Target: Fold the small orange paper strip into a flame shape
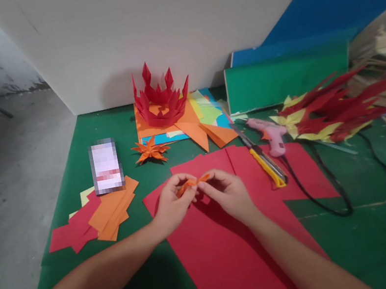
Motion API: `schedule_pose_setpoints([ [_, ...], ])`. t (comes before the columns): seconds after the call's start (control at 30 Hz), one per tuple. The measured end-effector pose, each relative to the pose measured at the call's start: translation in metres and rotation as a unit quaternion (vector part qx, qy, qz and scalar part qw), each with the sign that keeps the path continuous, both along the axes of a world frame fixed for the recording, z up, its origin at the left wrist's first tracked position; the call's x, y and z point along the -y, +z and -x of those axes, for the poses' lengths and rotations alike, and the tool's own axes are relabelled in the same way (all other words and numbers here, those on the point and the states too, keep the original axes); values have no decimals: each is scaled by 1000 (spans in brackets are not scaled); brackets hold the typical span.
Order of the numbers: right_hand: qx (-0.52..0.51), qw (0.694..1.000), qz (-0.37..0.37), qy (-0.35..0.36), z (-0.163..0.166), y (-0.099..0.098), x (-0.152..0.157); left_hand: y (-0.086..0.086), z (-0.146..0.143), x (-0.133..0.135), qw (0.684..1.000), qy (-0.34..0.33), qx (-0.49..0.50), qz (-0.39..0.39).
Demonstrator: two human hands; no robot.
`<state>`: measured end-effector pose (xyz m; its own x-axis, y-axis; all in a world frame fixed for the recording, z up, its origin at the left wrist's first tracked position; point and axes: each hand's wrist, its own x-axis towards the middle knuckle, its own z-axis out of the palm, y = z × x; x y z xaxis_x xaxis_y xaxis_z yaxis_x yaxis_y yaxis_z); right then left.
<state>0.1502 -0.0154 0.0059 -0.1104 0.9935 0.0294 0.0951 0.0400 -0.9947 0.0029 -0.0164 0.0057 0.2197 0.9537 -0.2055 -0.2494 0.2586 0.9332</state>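
Both my hands pinch a small folded orange paper piece (193, 183) just above a large red paper sheet (227, 253) on the green table (70, 171). My left hand (171, 206) grips its left end with thumb and fingers. My right hand (226, 194) grips its right end, fingertips nearly touching the left hand's. The piece is partly hidden by my fingers.
A finished orange paper star (151, 151) lies behind my hands, and a red paper crown (161, 100) stands on coloured sheets at the back. Red and orange scraps (96, 219) lie left. A yellow utility knife (265, 161), pink glue gun (271, 134) with black cord, and red-yellow paper flowers (329, 113) lie right.
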Motion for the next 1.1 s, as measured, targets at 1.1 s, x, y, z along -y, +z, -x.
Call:
schedule_pose_setpoints([
  [1.1,-6,994,-73,76,-15,3,-5,1,4,-2,999,-24,-23,-5],
])
